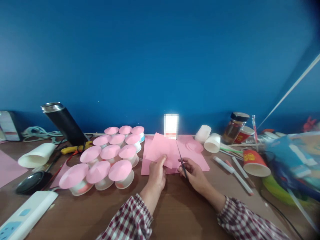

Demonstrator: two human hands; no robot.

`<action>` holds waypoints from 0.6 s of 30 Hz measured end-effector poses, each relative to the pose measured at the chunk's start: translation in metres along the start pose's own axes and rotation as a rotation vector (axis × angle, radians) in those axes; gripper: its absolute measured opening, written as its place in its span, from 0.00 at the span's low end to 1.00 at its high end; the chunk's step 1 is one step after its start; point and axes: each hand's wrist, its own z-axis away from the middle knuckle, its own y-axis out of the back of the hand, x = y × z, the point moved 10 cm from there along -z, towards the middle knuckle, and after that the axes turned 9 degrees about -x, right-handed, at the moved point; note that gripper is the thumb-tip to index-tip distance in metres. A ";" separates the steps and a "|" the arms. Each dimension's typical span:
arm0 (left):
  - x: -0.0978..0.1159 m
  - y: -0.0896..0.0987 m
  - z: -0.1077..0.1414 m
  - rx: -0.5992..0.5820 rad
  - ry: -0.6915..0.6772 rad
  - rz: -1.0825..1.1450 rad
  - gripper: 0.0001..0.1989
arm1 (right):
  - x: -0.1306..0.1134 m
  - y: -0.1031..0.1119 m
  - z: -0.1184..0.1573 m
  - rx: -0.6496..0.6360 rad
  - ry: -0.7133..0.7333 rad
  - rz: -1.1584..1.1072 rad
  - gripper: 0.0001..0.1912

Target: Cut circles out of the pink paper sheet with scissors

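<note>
Left hand (157, 174): thumb and fingers closed on the near part of the pink paper sheet (161, 146). Right hand (197, 176): fingers closed around the slim dark tool (183, 166), long axis near-to-far, right of the sheet.

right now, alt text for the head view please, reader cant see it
The left hand holds pink paper, the right hand a slim dark tool, over a brown table. Cups with pink cone tops stand in rows at left; blue wall behind.
</note>
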 end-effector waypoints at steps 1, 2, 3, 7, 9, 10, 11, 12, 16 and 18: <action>0.000 0.001 0.000 0.003 -0.001 -0.001 0.13 | 0.000 0.000 0.000 -0.001 -0.004 0.000 0.22; -0.001 0.002 -0.001 0.008 0.003 -0.005 0.13 | 0.001 0.000 0.000 -0.001 -0.006 -0.001 0.22; -0.002 0.003 -0.002 0.015 0.008 -0.010 0.13 | 0.001 0.000 0.000 0.000 -0.006 -0.001 0.21; -0.004 0.005 -0.003 0.015 0.005 0.006 0.12 | 0.000 0.000 0.000 0.003 -0.010 -0.020 0.21; -0.004 0.005 -0.004 0.009 -0.001 0.019 0.12 | -0.001 0.000 0.000 0.006 -0.018 -0.022 0.21; -0.005 0.005 -0.004 0.009 0.000 0.020 0.12 | -0.001 0.000 0.000 0.007 -0.020 -0.019 0.21; -0.005 0.005 -0.004 0.009 0.000 0.019 0.12 | -0.001 0.000 0.000 0.008 -0.020 -0.016 0.21; -0.005 0.005 -0.004 0.011 0.001 0.017 0.12 | -0.001 0.000 0.000 0.009 -0.018 -0.014 0.21; -0.004 0.005 -0.005 0.016 -0.003 0.018 0.13 | 0.003 0.000 -0.001 -0.003 -0.021 -0.020 0.21; -0.003 0.005 -0.005 0.020 -0.010 0.028 0.13 | 0.005 0.000 -0.001 -0.002 -0.029 -0.022 0.20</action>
